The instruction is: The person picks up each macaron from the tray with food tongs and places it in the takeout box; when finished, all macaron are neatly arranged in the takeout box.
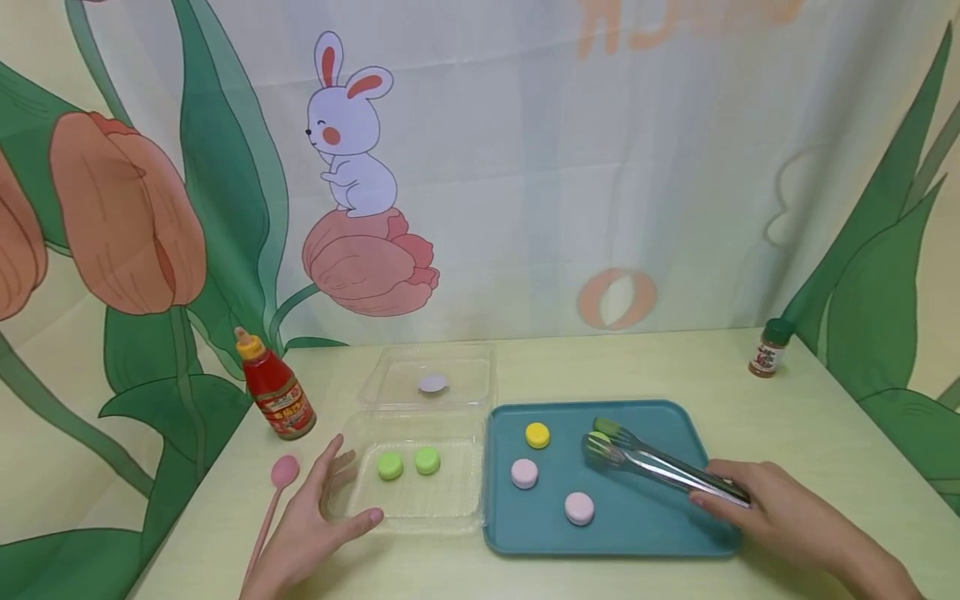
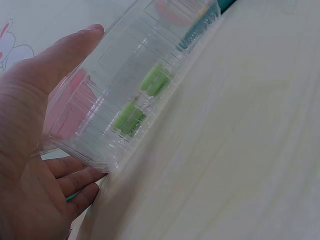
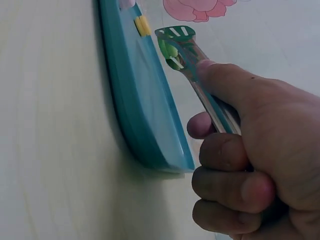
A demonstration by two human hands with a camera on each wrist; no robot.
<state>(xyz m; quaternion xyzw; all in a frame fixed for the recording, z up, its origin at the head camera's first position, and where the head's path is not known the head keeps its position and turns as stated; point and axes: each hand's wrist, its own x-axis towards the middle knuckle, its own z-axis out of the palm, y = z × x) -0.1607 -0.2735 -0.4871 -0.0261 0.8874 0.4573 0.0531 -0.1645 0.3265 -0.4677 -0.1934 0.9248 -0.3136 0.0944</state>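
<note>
My right hand [image 1: 780, 508] grips metal tongs [image 1: 667, 472] over the right part of a teal tray [image 1: 645, 529]. Between the tongs' heads is a green macaron [image 3: 170, 49]. On the tray lie a yellow macaron [image 1: 537, 435] and two pale pink ones, the upper macaron [image 1: 524, 473] and the lower macaron [image 1: 579, 508]. Left of the tray, a clear plastic box [image 1: 442, 507] with its lid folded back contains two green macarons, a left macaron [image 1: 390, 465] and a right macaron [image 1: 427, 460]. My left hand [image 1: 307, 521] rests at the box's left edge, thumb and fingers spread around the corner.
A pink long-handled spoon [image 1: 285, 472] lies left of my left hand. Behind it stands a red sauce bottle [image 1: 279, 392]. A small green-capped jar [image 1: 770, 348] is at the back right. The box lid [image 1: 390, 379] bears a pale round sticker. A printed cloth hangs behind.
</note>
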